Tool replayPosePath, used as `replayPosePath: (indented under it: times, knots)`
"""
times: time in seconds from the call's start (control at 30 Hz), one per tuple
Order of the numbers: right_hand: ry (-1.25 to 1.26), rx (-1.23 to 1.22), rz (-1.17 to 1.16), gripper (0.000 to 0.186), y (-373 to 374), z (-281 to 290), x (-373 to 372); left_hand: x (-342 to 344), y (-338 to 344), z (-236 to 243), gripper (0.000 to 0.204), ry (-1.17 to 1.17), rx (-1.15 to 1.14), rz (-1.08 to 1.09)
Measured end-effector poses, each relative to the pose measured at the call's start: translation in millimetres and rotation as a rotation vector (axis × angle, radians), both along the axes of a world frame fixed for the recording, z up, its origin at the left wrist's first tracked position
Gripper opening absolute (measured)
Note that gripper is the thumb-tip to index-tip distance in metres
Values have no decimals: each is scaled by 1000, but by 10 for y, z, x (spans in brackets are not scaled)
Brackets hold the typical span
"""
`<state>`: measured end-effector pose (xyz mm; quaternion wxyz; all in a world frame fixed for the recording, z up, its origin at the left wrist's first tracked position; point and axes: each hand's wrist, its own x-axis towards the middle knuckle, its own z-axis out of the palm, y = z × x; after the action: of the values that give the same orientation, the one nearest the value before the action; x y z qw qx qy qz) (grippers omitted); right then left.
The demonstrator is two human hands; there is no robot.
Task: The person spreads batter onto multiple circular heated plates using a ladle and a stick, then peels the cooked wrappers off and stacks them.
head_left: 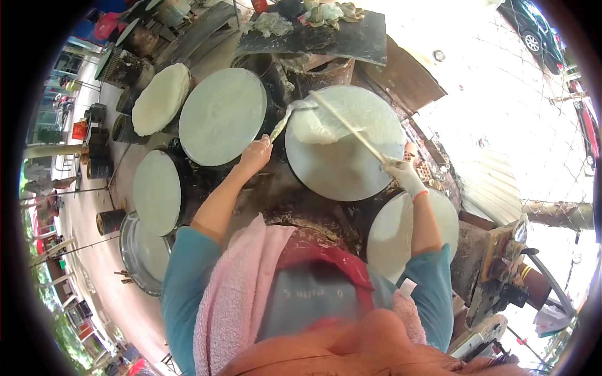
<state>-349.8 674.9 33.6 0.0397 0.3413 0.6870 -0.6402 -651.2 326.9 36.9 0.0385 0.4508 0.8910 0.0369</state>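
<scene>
In front of me is a round, pale, flat-topped drum (342, 178) with a whitish wet-looking patch (313, 130) on its far half. My left hand (254, 154), bare and closed, grips a whitish-crusted tool (280, 127) whose bent end reaches over the drum's far left edge; the kind of tool is unclear. Closed as well, my right hand (404, 176) looks pale, as if gloved, and has an orange band at the wrist. It holds one end of a long thin stick (348, 123), which slants across the drum top toward the far left.
More round pale tops surround me: one at the far left (222, 116), one at the left (157, 193), one near right (389, 241). A thick cream-coloured round (162, 99) stands farther left. Beyond the drum is a dark board (351, 41) with crumpled cloths. Bricks (423, 170) lie at the right.
</scene>
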Motion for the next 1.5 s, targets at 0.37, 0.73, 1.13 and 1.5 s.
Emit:
replayPosePath:
  times: [0.37,0.73,1.13,1.5]
  knots:
    - [-100,-335,-72,41,-1187,341,897,895,-1087,227,27,-321,-181,-18]
    - [26,-632,-725,28,-3115,213,-1320,91,-926,729,16,-581,660,-180]
    - [-49,-259,-1117,29,-3401,-170,-1007,-256,-1690,343,10,-398,619,-235]
    - [-326,268,-718,41,-2771,-33,-186,295,-1539,481,14,-566,526,-23]
